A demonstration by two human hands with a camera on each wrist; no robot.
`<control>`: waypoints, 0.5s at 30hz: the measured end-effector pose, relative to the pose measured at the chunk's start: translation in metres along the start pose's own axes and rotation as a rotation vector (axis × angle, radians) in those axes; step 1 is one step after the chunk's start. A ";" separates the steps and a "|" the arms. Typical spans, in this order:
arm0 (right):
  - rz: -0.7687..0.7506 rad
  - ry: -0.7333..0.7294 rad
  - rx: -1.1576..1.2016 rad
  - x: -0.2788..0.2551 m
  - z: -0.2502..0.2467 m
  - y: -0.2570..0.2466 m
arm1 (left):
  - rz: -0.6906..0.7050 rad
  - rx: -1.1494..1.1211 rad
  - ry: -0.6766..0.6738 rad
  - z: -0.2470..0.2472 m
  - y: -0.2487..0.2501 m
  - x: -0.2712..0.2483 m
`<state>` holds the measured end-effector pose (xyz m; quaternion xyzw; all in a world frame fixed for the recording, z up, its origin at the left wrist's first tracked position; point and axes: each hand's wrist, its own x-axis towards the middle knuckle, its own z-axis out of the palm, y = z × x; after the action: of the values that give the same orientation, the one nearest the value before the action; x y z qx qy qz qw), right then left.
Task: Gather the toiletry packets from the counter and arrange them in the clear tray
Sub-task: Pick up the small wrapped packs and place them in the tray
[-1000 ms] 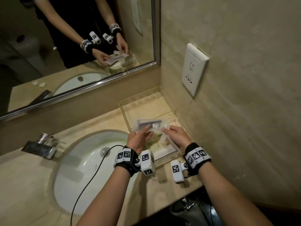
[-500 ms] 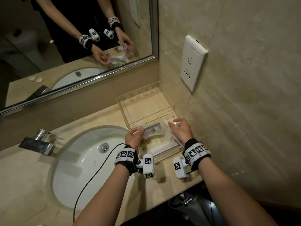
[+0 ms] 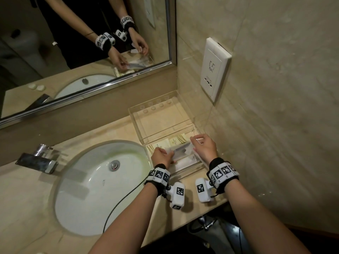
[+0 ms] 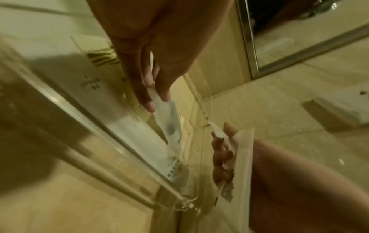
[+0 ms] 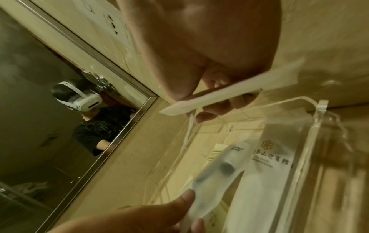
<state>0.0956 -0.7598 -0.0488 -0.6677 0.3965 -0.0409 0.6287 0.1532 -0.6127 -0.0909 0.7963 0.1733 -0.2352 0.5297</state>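
Head view, left to right: a tap [image 3: 39, 159] and an oval sink [image 3: 95, 182] are set into the beige worktop [image 3: 22, 202], with a clear tray [image 3: 183, 121] at its right end, in the corner between mirror [image 3: 82, 43] and side wall. The left hand [image 3: 162, 157] pinches one end of a frosted packet [image 3: 180, 150] between thumb and fingers, holding it over the tray's near compartment, where other packets [image 3: 178, 139] already lie. The right hand [image 3: 205, 148], fingers curled, holds a thin flat white packet [image 5: 219, 96] above the tray's right edge. The step in hand looks to be setting the frosted packet down among the others. Next, the left hand must likely lower it flat alongside the printed white sachet [image 5: 265, 165] and let go; the thin packet would then follow.
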 end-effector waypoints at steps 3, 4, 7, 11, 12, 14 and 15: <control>0.000 -0.021 -0.063 0.001 0.001 0.000 | 0.043 0.082 0.048 0.002 0.002 -0.004; -0.006 -0.022 -0.115 0.003 0.001 0.000 | 0.051 0.123 0.062 0.002 0.002 -0.005; 0.008 -0.034 -0.235 0.006 0.003 -0.001 | 0.058 0.211 0.047 0.002 0.004 -0.004; 0.009 -0.019 -0.219 0.006 0.003 -0.004 | 0.110 0.254 0.060 -0.007 0.002 0.000; 0.008 -0.013 -0.189 0.006 0.003 -0.005 | 0.127 0.248 0.072 -0.009 0.001 0.001; 0.025 -0.003 -0.112 0.006 0.004 -0.006 | 0.171 0.192 0.080 -0.011 0.002 0.002; 0.038 -0.004 -0.064 0.006 0.004 -0.006 | 0.192 0.147 0.060 -0.011 0.005 0.001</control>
<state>0.1050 -0.7603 -0.0467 -0.6799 0.4091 -0.0148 0.6084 0.1590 -0.6039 -0.0844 0.8526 0.0943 -0.1718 0.4844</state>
